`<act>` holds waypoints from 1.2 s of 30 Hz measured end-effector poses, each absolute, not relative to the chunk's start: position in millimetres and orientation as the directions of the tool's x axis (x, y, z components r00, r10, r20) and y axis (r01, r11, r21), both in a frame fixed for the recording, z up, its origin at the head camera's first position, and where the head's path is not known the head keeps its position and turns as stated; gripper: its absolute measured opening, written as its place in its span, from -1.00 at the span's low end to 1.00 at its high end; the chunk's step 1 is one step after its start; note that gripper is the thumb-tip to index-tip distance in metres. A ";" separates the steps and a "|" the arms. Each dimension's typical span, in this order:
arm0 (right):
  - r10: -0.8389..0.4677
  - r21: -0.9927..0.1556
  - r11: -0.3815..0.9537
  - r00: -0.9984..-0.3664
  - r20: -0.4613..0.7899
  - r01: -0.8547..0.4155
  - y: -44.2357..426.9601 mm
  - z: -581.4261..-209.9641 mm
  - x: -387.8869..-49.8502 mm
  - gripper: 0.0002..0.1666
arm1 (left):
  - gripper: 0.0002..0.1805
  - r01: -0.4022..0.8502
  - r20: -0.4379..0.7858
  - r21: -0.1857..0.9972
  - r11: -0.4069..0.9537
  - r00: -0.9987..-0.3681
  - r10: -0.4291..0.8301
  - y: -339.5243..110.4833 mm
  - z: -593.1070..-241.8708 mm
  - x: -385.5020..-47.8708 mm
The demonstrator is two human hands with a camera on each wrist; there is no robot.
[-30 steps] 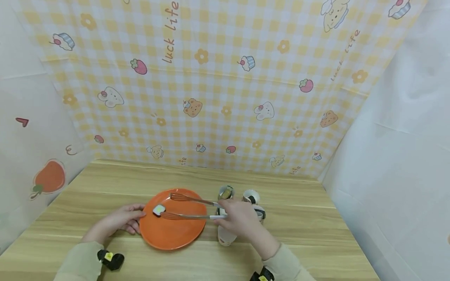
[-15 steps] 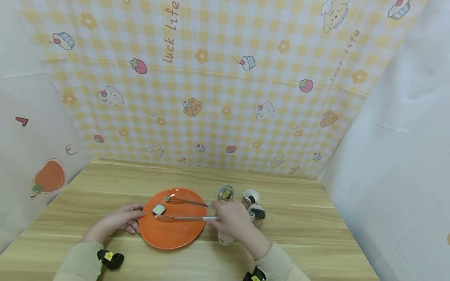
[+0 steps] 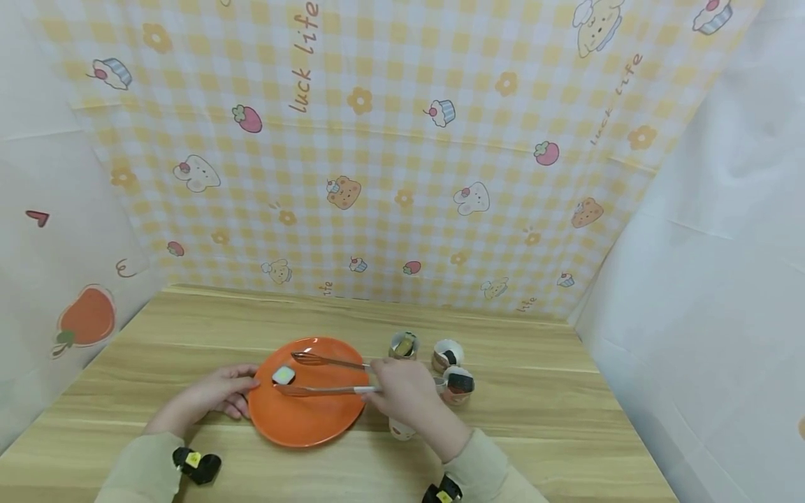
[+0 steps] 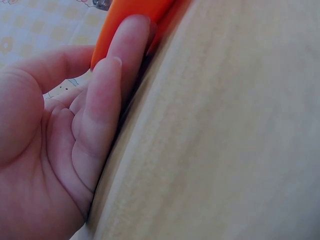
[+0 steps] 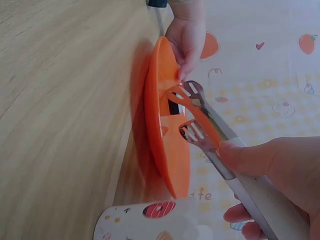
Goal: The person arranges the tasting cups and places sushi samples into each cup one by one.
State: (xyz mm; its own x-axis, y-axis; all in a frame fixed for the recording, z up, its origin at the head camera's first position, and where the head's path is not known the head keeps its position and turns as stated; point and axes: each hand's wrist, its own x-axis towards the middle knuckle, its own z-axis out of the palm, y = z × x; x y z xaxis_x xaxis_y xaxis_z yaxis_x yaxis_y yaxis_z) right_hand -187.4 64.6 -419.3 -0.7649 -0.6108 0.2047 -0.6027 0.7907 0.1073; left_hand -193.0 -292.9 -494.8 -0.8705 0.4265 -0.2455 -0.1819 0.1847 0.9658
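Observation:
An orange plate (image 3: 305, 426) lies on the wooden table. My left hand (image 3: 223, 392) holds its left rim, thumb on top and fingers underneath in the left wrist view (image 4: 100, 95). On the plate, near that rim, sits one small sushi roll piece (image 3: 284, 375), white with a dark side and a pale green-yellow centre. My right hand (image 3: 405, 391) grips metal tongs (image 3: 333, 391) by the light handles, their two slotted ends spread apart over the plate. In the head view one end is beyond the piece and the other is nearer; I cannot tell whether they touch it.
Several small patterned cups stand right of the plate: one holds a yellowish-green piece (image 3: 404, 346), another a dark-topped piece (image 3: 460, 381). A cup at the back right (image 3: 448, 349) holds something dark. A white patterned cup (image 3: 401, 429) is partly behind my right hand.
My right hand and the tongs have moved left over the plate. The tong ends now stand either side of the sushi roll piece. My left hand and the plate have hardly moved.

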 end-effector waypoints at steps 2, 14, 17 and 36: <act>-0.608 0.103 0.793 -0.770 0.196 -0.600 61.9 -417.9 -187.2 -0.50 | -0.40 -0.178 -0.242 0.967 0.184 -0.871 0.428 -293.0 -494.7 -192.9; -0.586 0.077 0.810 -0.794 0.160 -0.582 51.5 -414.5 -185.4 -0.51 | -0.41 -0.176 -0.245 0.965 0.195 -0.870 0.429 -292.6 -491.9 -193.3; -0.567 0.062 0.823 -0.811 0.144 -0.565 49.3 -415.0 -185.3 -0.49 | -0.40 -0.179 -0.247 0.964 0.195 -0.870 0.426 -292.0 -492.1 -193.4; -0.559 0.070 0.828 -0.808 0.188 -0.556 47.4 -420.2 -184.8 -0.58 | -0.42 -0.176 -0.238 0.968 0.178 -0.866 0.440 -294.9 -496.3 -194.0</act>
